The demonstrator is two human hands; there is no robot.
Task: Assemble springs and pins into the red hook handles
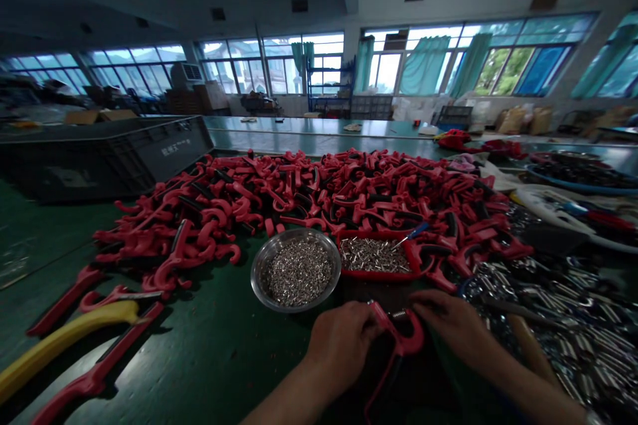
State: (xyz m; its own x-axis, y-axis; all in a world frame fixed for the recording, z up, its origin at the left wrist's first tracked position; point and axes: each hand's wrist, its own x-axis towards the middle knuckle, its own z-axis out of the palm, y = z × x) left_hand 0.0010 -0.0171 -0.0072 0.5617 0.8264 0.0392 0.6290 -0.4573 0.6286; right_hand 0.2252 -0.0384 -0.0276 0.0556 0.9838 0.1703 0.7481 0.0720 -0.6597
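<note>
Near the front edge, my left hand [343, 337] is closed on one arm of a red hooked handle [409, 340], whose long black-lined grip points down toward me. A small metal spring or threaded piece [399, 314] sits across the gap in the handle's hook. At the right side of the hook is my right hand [448, 325], its fingers bent and close together by the hook's end; what they hold, if anything, is too small to name. Just beyond stand a steel bowl [258, 285] of small metal pins and a red tray [379, 275] of longer pins with a blue-handled screwdriver [417, 231].
A large heap of red handles [323, 186] spans the table behind the bowl. Shiny metal parts [563, 325] cover the right side. At the left lie a yellow curved piece [70, 339] and several red handles, with a dark crate [104, 159] beyond.
</note>
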